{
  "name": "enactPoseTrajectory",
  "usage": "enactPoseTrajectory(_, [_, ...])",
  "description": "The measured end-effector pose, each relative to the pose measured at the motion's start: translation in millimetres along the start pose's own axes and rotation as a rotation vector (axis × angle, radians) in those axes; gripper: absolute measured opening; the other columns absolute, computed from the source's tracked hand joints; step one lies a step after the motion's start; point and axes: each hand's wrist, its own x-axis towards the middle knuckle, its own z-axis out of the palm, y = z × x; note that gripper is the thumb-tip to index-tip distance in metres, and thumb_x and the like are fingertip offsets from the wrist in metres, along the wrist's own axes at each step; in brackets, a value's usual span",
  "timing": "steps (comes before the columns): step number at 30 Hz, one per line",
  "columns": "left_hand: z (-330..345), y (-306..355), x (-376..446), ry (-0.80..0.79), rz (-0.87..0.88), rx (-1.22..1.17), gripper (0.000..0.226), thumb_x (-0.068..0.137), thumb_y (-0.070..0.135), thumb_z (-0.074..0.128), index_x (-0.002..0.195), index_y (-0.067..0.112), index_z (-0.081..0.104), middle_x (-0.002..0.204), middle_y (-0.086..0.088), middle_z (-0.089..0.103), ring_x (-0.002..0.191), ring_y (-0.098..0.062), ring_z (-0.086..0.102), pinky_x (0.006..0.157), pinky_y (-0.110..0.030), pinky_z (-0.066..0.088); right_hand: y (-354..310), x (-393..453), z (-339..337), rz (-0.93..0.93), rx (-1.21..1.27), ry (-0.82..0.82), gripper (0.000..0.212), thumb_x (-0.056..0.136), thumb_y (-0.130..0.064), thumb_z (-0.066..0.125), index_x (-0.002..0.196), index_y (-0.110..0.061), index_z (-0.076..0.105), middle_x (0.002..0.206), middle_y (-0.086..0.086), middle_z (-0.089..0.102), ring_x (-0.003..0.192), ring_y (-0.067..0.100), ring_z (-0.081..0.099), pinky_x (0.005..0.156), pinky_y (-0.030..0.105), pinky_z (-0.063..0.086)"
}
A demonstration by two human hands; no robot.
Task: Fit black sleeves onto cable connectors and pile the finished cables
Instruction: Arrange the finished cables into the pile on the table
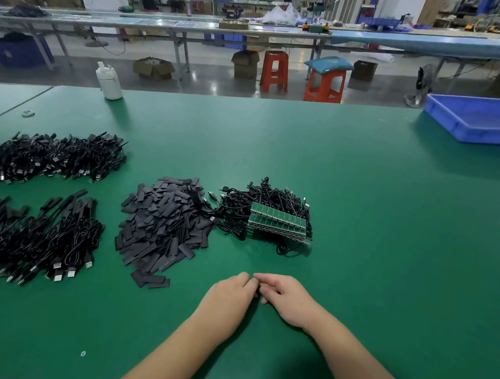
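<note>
Resting on the green bench (361, 230), the left hand (229, 297) and right hand (285, 296) meet fingertip to fingertip, fingers curled together; whether they pinch anything, I cannot tell. Loose black sleeves (162, 226) lie heaped just beyond.

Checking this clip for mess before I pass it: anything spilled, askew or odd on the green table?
Nothing is spilled or damaged. The black sleeves lie in a loose heap, a few strays at its near edge. Two small white scraps lie on the mat. Both hands rest fingertip to fingertip, apparently empty.
</note>
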Motion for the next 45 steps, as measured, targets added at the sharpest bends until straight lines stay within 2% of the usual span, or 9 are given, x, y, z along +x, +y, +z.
enactPoseTrajectory(5, [-5.0, -5.0, -3.5, 0.191, 0.079, -0.137, 0.053, 0.089, 0.003, 0.049, 0.142, 0.004, 0.046, 0.142, -0.013, 0.048, 0.121, -0.028, 0.054, 0.096, -0.036, 0.048, -16.8, -1.7, -5.9, 0.023, -0.094, -0.008, 0.022, 0.101, -0.017, 0.05, 0.093, -0.02, 0.07, 0.081, 0.001, 0.075, 0.081, 0.025, 0.07, 0.077, 0.037, 0.055])
enactPoseTrajectory(9, [-8.1, -9.3, -4.1, 0.079, 0.006, -0.078, 0.062, 0.096, 0.005, 0.04, 0.154, 0.01, 0.02, 0.163, -0.005, 0.015, 0.139, -0.023, 0.035, 0.105, -0.031, 0.037, -27.6, -3.3, -4.4, 0.02, -0.116, 0.001, 0.024, 0.1, -0.015, 0.049, 0.085, -0.015, 0.067, 0.072, -0.002, 0.07, 0.062, 0.008, 0.06, 0.064, 0.03, 0.049])
enactPoseTrajectory(13, [-8.1, -11.6, -10.9, 0.184, -0.011, -0.223, 0.079, 0.09, 0.001, 0.045, 0.157, 0.025, 0.01, 0.164, 0.011, -0.003, 0.1, -0.017, 0.055, 0.078, -0.025, 0.043, -43.6, -3.3, -3.1, -0.007, -0.003, 0.009, 0.023, 0.1, -0.014, 0.049, 0.088, -0.02, 0.068, 0.077, 0.006, 0.075, 0.052, 0.003, 0.055, 0.054, 0.023, 0.043])
enactPoseTrajectory(19, [-6.9, 7.8, -19.1, 0.422, -0.388, -1.242, 0.068, 0.098, 0.023, 0.058, 0.151, 0.036, 0.017, 0.136, 0.022, 0.047, 0.104, 0.005, 0.062, 0.092, -0.01, 0.044, -71.1, 7.9, -2.5, -0.028, 0.453, 0.114, 0.021, 0.103, -0.01, 0.049, 0.122, -0.006, 0.057, 0.098, 0.005, 0.077, 0.089, 0.018, 0.073, 0.088, 0.027, 0.055])
enactPoseTrajectory(24, [-11.5, 8.2, -26.3, 0.288, -0.437, -1.348, 0.012, 0.099, 0.015, 0.056, 0.1, 0.011, 0.066, 0.086, -0.007, 0.075, 0.075, -0.018, 0.067, 0.079, -0.042, 0.054, -82.7, 13.8, -0.3, -0.04, 0.755, 0.137, 0.018, 0.106, -0.011, 0.042, 0.12, -0.005, 0.052, 0.102, 0.005, 0.077, 0.094, 0.016, 0.073, 0.079, 0.02, 0.054])
enactPoseTrajectory(28, [-20.1, -3.6, -32.5, 0.337, -0.495, -1.455, 0.014, 0.099, 0.012, 0.057, 0.092, 0.006, 0.067, 0.08, -0.013, 0.075, 0.067, -0.02, 0.066, 0.062, -0.029, 0.055, -75.1, 17.3, 7.2, -0.029, 0.562, 0.181, 0.017, 0.103, -0.024, 0.051, 0.119, -0.022, 0.056, 0.106, -0.003, 0.075, 0.103, 0.016, 0.07, 0.092, 0.024, 0.051])
enactPoseTrajectory(34, [-54.7, -94.4, -43.4, 0.544, -0.761, -1.091, 0.011, 0.096, 0.03, 0.06, 0.092, 0.026, 0.07, 0.077, 0.003, 0.074, 0.068, -0.016, 0.07, 0.051, -0.029, 0.053, -9.3, 8.1, 2.9, -0.141, -0.547, 0.235, 0.038, 0.103, -0.037, 0.045, 0.139, -0.024, 0.051, 0.138, -0.005, 0.06, 0.128, 0.016, 0.053, 0.108, 0.033, 0.042])
enactPoseTrajectory(39, [-77.2, -205.3, -65.1, 0.688, -0.997, -0.667, 0.031, 0.098, 0.026, 0.058, 0.125, 0.013, 0.06, 0.103, -0.007, 0.069, 0.076, -0.018, 0.065, 0.056, -0.025, 0.047, 36.4, -1.3, 10.7, -0.158, -0.704, 0.303, 0.046, 0.106, -0.038, 0.036, 0.149, -0.025, 0.043, 0.159, -0.008, 0.034, 0.15, 0.011, 0.021, 0.122, 0.026, 0.009])
enactPoseTrajectory(45, [-66.6, -271.3, -78.1, 0.159, -1.275, -0.272, 0.06, 0.097, 0.041, 0.054, 0.141, 0.004, 0.033, 0.129, -0.024, 0.054, 0.118, -0.041, 0.048, 0.095, -0.049, 0.045, 40.5, 0.0, 14.0, -0.187, -0.721, 0.338, 0.047, 0.105, -0.039, 0.032, 0.15, -0.027, 0.041, 0.159, -0.01, 0.033, 0.15, 0.009, 0.02, 0.12, 0.025, 0.004])
